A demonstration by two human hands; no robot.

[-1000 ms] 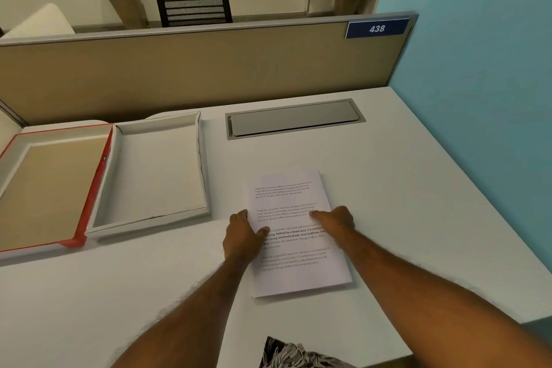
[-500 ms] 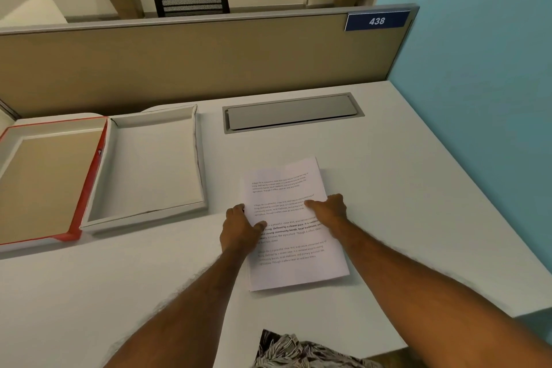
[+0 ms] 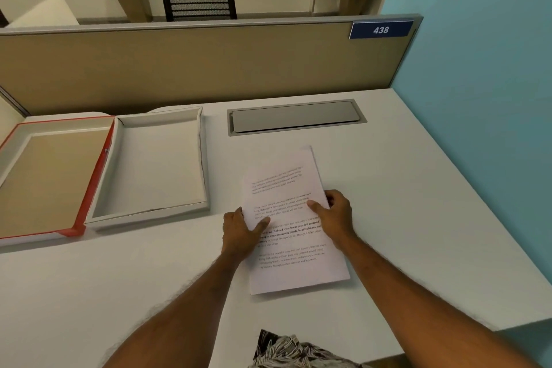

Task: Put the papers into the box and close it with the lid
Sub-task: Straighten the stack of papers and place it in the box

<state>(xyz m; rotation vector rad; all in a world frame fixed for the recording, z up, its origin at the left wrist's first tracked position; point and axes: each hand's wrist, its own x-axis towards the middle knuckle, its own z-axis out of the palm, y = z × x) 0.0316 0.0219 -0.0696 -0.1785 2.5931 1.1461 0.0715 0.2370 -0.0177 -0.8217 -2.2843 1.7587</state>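
Gripping the papers (image 3: pixel 294 218) at both long edges: left hand (image 3: pixel 240 233) pinching the left edge, thumb lying on top of the sheet; right hand (image 3: pixel 336 215) clamping the right edge, thumb likewise on top. Lying on the desk (image 3: pixel 403 203), long axis running near to far, far end tilting slightly right. Sitting well to the left and a little farther off, the open box (image 3: pixel 203 164), also long near-to-far, so needing mainly a leftward carry, left hand leading. Waiting just beyond the box, touching its left side, the red-edged lid (image 3: pixel 98 176), inner face up.
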